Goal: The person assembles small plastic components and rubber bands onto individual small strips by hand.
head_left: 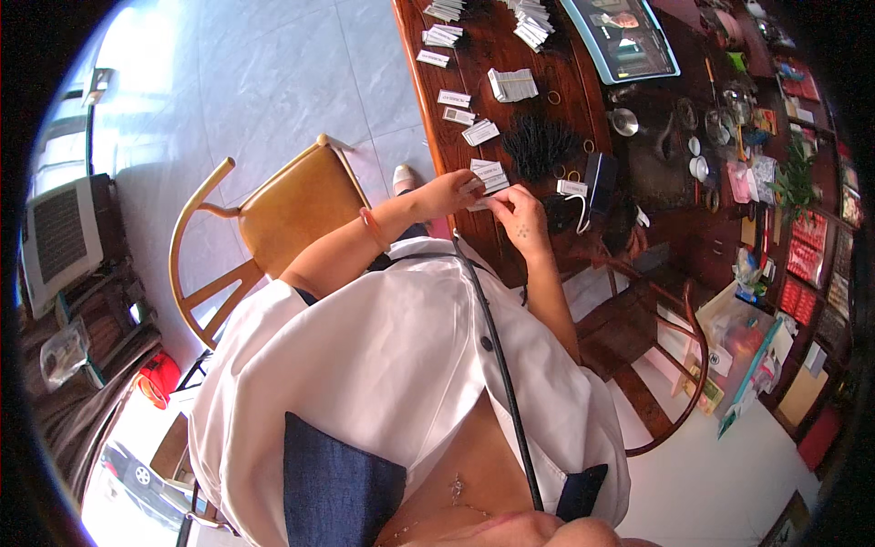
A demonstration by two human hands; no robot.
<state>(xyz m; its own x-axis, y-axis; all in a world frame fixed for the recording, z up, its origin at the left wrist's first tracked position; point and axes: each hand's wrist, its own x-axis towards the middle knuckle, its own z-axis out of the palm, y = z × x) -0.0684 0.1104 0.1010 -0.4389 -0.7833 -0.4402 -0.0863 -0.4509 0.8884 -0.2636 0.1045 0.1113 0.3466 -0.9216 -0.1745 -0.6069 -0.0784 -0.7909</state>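
Both arms stretched fwd over the dark table (510, 64). Left hand (448, 193) & right hand (522, 214) pinch 1 small white card (480, 202) between fingertips, beside a black hair-tie pile (540, 144).

Wooden chair (292, 205) beside dark surface (510, 114); tablet (624, 36), black bundle (538, 144), metal funnel (624, 121), white card stacks (533, 23) laid on it.

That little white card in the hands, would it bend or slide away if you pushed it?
The small white card looks thin and flat, so it probably bends easily and weighs very little. Both the left hand and right hand pinch it, which suggests it needs careful fingers. On the glossy dark wooden table it would likely slide.
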